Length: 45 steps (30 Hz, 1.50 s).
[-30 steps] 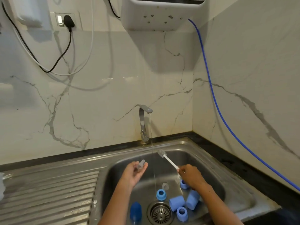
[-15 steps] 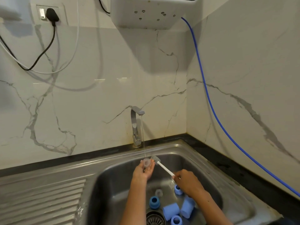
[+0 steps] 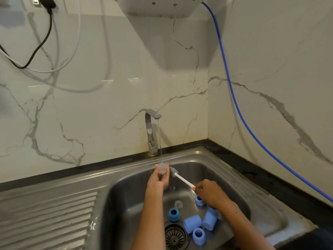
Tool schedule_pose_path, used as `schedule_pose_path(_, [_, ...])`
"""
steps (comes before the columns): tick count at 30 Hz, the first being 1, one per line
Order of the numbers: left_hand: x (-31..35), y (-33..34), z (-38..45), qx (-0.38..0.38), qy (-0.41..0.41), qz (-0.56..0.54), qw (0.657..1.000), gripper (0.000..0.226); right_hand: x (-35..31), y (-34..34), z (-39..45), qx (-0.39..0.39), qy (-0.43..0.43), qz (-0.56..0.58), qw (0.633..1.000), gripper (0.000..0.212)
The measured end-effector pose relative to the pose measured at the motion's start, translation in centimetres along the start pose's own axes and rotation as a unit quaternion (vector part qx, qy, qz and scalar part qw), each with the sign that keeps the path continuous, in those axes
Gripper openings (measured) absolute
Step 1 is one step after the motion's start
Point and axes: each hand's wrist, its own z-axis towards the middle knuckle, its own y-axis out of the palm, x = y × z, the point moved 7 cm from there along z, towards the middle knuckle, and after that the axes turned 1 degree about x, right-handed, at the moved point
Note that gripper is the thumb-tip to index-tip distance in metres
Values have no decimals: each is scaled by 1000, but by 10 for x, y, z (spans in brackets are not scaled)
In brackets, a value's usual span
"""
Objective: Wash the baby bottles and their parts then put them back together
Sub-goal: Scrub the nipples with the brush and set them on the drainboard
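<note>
the left hand point(image 3: 159, 181) is up under the tap point(image 3: 151, 131), fingers curled round a small clear teat point(image 3: 162, 168) so the thin stream of water point(image 3: 160, 141) lands right on top of it. the right hand point(image 3: 209, 193) pinches the white handle of a little bottle brush point(image 3: 181, 179) near its end, with the bristle head just beside the teat, maybe touching it, hard to tell from this angle.

the other parts sit down in the sink point(image 3: 225, 170): a blue ring point(image 3: 173, 214) left of the drain point(image 3: 175, 237), another clear teat point(image 3: 178, 204) behind it, a blue ring point(image 3: 199, 200) half under the right wrist, two pale blue tubes point(image 3: 192, 223) lying on their sides, and one more blue ring point(image 3: 198, 235) closest to the camera.

if i were doing this step i'd say it's the scrub-and-rinse on the teat. silicone is floppy, so i'd hold it by the wide base instead of squashing the tip, turn it so the open end faces the brush, then work the bristles inside with a twist instead of jabbing. that trickle is pretty weak, so i'd keep the teat right in the stream and rotate it. looks like most of the job is still ahead, since everything else lies loose in the basin and nothing is put back together yet.

as for brands or labels, i can't read any writing anywhere. the white unit point(image 3: 162, 6) on the wall only shows its underside with holes.
</note>
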Motion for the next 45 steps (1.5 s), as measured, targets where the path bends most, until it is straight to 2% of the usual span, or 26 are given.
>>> schedule_pose_path(1, [-8,2,15,-20,-59,-120,991,30,0,0,0,-1,-2,-2,1000,26])
schedule_pose_path(2, [-8,6,19,-49,-63,-66,995,22,-1,0,0,-3,-3,-3,1000,24])
schedule_pose_path(5, [-7,9,28,-100,-54,-50,992,21,-3,2,1,-5,-9,-9,1000,25])
schedule_pose_path(8, [1,15,24,-115,10,13,993,38,-2,1,2,-3,-7,-6,1000,27])
schedule_pose_path(12, [3,23,19,-138,32,-10,990,47,2,3,4,-10,-7,-6,1000,29])
schedule_pose_path(16, [3,26,16,-168,-1,-48,985,42,2,6,5,-17,-7,-5,1000,30])
schedule_pose_path(18, [3,29,13,-182,12,-39,982,37,2,7,5,-19,-10,-5,1000,31])
schedule_pose_path(23, [16,28,18,-162,131,47,977,39,2,7,6,-19,-10,-7,1000,34])
schedule_pose_path(26, [17,30,16,-139,204,159,956,40,3,9,7,-18,-13,-10,1000,36])
schedule_pose_path(28, [17,29,14,-130,229,190,946,38,2,9,7,-19,-15,-12,1000,35])
schedule_pose_path(35, [25,22,18,-114,213,137,961,30,-1,11,8,-21,-19,-14,1000,26])
schedule_pose_path(40, [22,23,13,-111,199,163,960,29,-8,9,4,-27,-30,-19,999,26])
schedule_pose_path(45, [20,11,0,-63,188,189,962,32,-13,7,-5,-38,-29,-12,999,27])
